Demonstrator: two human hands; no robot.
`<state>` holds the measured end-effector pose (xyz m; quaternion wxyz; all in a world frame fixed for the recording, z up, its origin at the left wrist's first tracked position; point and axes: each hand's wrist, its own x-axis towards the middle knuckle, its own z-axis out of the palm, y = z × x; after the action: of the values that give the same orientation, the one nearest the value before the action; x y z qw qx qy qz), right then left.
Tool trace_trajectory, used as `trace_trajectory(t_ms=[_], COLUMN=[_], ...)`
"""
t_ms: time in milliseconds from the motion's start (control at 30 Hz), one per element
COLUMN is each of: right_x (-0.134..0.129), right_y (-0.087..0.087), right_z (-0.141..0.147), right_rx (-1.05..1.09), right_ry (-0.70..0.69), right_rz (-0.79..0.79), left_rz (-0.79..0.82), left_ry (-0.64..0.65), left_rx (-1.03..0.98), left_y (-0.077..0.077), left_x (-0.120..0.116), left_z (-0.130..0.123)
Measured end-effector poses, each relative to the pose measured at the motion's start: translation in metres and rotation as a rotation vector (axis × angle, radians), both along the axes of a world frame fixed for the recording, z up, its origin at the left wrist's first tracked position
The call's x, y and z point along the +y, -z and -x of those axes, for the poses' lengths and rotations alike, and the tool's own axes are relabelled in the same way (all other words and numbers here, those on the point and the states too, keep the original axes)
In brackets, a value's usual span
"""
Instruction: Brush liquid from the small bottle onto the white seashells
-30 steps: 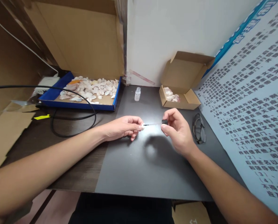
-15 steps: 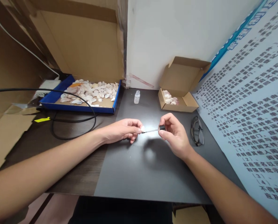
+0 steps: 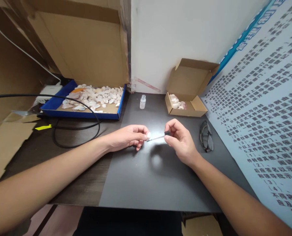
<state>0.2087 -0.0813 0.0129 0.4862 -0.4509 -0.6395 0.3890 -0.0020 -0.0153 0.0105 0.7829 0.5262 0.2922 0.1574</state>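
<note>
White shell (image 3: 149, 134), small and pale, is pinched between the thumb and fingers of the left hand (image 3: 136, 136), above the grey mat (image 3: 160, 183). A thin applicator (image 3: 157, 138) reaches toward it, its dark tip just beside the shell; whether the two touch, I cannot tell. The right hand (image 3: 179, 141) grips the applicator's black cap (image 3: 167, 133) between thumb and fingertips. Beyond the hands, an uncapped clear bottle (image 3: 142, 102) stands upright on the mat. To its right sits an open small cardboard box (image 3: 185, 112) with shells inside, and nearer the person, glasses (image 3: 207, 137). To the bottle's left, a blue-edged tray (image 3: 87, 114) holds many pale shells (image 3: 99, 96), with a black cable (image 3: 74, 146) looping in front.
</note>
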Motion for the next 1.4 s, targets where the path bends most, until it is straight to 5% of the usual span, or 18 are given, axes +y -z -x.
trace_trajectory(t_ms=[100, 633, 1400], right_x=[-0.001, -0.002, -0.0019], right_y=[-0.0024, -0.0025, -0.0063], right_z=[0.001, 0.0016, 0.002], right_rx=[-0.087, -0.196, -0.164], right_ry=[0.083, 0.059, 0.087], right_rz=[-0.053, -0.049, -0.096], left_rz=[0.002, 0.159, 0.168], left_ry=[-0.003, -0.055, -0.12], left_rx=[-0.005, -0.106, -0.086], left_y=[0.0006, 0.0033, -0.0014], left_x=[0.0001, 0.005, 0.0022], left_z=[0.0, 0.0033, 0.0004])
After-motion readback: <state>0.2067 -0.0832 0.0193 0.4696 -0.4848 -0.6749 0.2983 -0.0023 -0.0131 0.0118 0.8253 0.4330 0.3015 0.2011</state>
